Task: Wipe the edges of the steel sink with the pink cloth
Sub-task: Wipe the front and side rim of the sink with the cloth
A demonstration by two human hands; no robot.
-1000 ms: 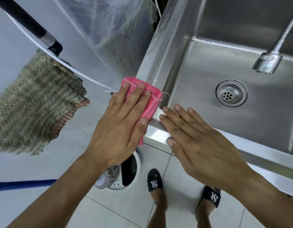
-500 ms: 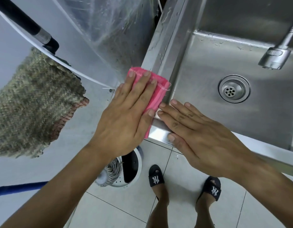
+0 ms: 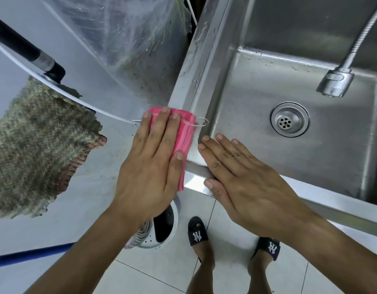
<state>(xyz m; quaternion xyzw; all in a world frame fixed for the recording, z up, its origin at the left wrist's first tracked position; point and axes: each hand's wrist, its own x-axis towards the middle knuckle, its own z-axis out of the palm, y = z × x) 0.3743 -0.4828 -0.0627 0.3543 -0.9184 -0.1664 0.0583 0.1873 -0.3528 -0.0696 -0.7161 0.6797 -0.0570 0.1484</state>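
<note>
A: What is nearest?
B: Two feet in black slides [image 3: 197, 232] on the pale tiled floor [image 3: 223, 270]; the round perforated mop bucket [image 3: 162, 232] is half hidden under the left wrist.

A: And the hands?
B: The left hand [image 3: 150, 164] lies flat, fingers straight, pressing the folded pink cloth [image 3: 184, 134] onto the near-left corner rim of the stainless steel sink [image 3: 257, 128]. The right hand [image 3: 247, 179] rests flat on the front rim, holding nothing.

A: Beyond?
B: A chrome flexible tap [image 3: 336, 83], cut off at the frame's edge.
</note>
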